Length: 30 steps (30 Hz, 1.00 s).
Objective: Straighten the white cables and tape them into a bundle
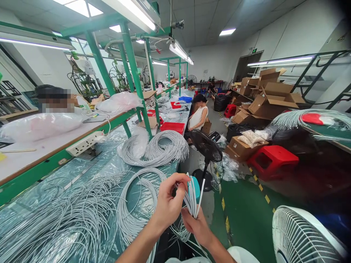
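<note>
Looking down at our hands: left hand [169, 202] is up front, fingers curled & closed round the top of a small bundle of white cables [193, 199], thumb on the near side. Right hand [196, 225] sits just below, clamped on the bundle's lower part, w/ the cut ends fanning upward above both hands. Something teal [196, 186] shows right behind the cables; we can't tell what it is. We're holding the bundle just off the right edge of the workbench [90, 171], over the aisle. On the plastic-covered bench, loose white cable loops [131, 204] lie just left of our left hand, & a bigger coil [159, 148] sits farther back. Black floor fan [207, 148] stands in the aisle beyond the hands, white fan [301, 237] at bottom right, red stool [272, 160] near the cardboard boxes [268, 98]. A seated person [197, 115] is farther down the bench.
</note>
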{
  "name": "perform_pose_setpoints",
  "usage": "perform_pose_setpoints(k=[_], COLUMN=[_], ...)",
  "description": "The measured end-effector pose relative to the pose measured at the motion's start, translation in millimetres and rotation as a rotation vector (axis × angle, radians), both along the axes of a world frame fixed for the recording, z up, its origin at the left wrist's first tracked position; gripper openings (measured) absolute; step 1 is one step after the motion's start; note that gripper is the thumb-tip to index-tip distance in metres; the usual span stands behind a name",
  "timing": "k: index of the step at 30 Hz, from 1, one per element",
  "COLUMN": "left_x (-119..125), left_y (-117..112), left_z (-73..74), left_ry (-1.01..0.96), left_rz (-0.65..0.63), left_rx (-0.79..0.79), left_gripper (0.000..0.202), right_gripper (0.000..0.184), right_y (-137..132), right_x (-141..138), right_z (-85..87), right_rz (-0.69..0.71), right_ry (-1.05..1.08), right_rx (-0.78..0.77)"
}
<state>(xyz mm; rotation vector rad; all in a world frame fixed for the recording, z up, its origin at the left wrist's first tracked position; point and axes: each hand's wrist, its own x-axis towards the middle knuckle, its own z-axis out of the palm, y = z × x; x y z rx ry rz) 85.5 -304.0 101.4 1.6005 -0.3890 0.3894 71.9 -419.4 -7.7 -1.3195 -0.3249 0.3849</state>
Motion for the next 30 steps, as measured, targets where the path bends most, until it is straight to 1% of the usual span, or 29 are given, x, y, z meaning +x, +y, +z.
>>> perform_pose_setpoints(k=[3,6,8,12,16,19,24,30], left_x=[0,1,1,1,2,2,3,10], left_y=[2,2,2,2,3,4,5,10], left_z=[-1.1,-1.6,-2.4,-5.6,-7.8,-6.2,-2.3,-3.2], left_ry=[-0.067,-0.091,-0.073,-0.021,0.044,0.081,0.152,0.244], left_rz=[-0.006,0.002,0.014,0.041,0.069,0.062,0.003,-0.113], left_rx=[0.054,0.069,0.073,0.093,0.088,0.051,-0.06,-0.244], left_gripper=[0.026,0.025,0.02,0.005,0.01,0.01,0.009,0.022], right_gripper=[0.061,0.061,0.062,0.06,0.062,0.063,0.065,0.065], right_y=[2,3,2,2,1,0,-1,-2], right_x=[1,1,1,1,1,2,2,0], right_z=[-0.3,-1.1,-0.7,1.8,3.3,4.9,8.3,13.2], right_rz=[-0.009,-0.02,-0.021,-0.043,-0.054,-0.051,-0.04,-0.054], right_ry=[0.009,0.011,0.008,0.017,0.002,0.004,0.027,0.027], right_rx=[0.019,0.016,0.0,-0.016,-0.04,-0.042,-0.035,-0.058])
